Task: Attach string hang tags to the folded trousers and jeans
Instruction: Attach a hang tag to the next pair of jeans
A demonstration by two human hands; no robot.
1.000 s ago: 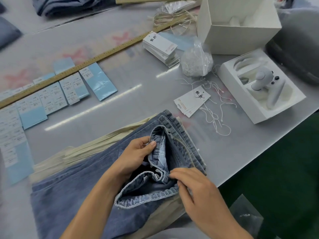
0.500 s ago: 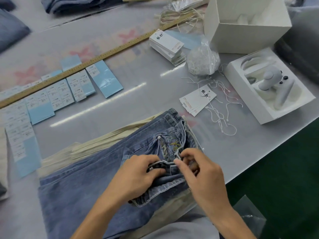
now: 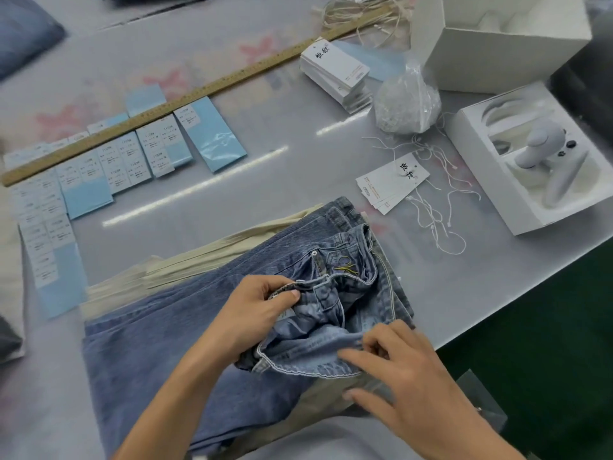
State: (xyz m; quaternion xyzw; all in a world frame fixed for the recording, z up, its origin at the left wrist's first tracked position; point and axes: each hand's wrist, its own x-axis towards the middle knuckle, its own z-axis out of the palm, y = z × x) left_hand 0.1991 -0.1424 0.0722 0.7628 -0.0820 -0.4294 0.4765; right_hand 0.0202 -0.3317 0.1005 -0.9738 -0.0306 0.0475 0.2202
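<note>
- One pair of jeans (image 3: 159, 327) lies at the table's (image 3: 298, 180) near edge, on cream trousers (image 3: 185, 263).
- Left hand (image 3: 252, 313) pinches the waistband — right hand (image 3: 404, 370) grips its hem.
- Two tag stacks: one (image 3: 335, 69) near the far edge, a smaller one (image 3: 388, 184) beyond the jeans.

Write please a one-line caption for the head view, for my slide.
Both hands, left and right, open the jeans waistband; hang tags and strings wait nearby.
</note>
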